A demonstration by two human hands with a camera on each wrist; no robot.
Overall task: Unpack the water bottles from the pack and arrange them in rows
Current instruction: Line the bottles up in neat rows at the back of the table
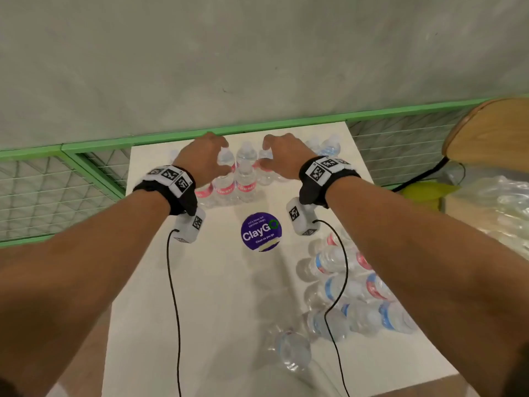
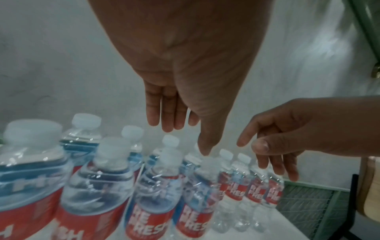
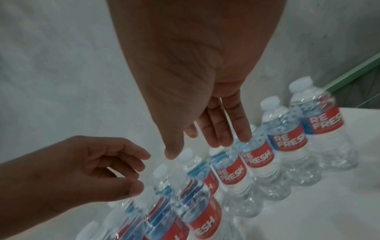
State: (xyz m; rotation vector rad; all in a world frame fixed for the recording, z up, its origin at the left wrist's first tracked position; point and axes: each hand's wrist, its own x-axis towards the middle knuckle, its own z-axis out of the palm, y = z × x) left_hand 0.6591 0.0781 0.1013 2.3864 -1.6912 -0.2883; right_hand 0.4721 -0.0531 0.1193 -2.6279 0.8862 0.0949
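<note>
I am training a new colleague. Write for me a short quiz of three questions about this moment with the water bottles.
1. True or false: the left hand grips a bottle.
2. Where do the standing bottles stand? A) near table edge B) far end, by the green rail C) floor
3. Fill in: the sticker on the table reads ____.

Key: 1 false, both it and the right hand are open above the bottles; 2 B; 3 ClayGo.
</note>
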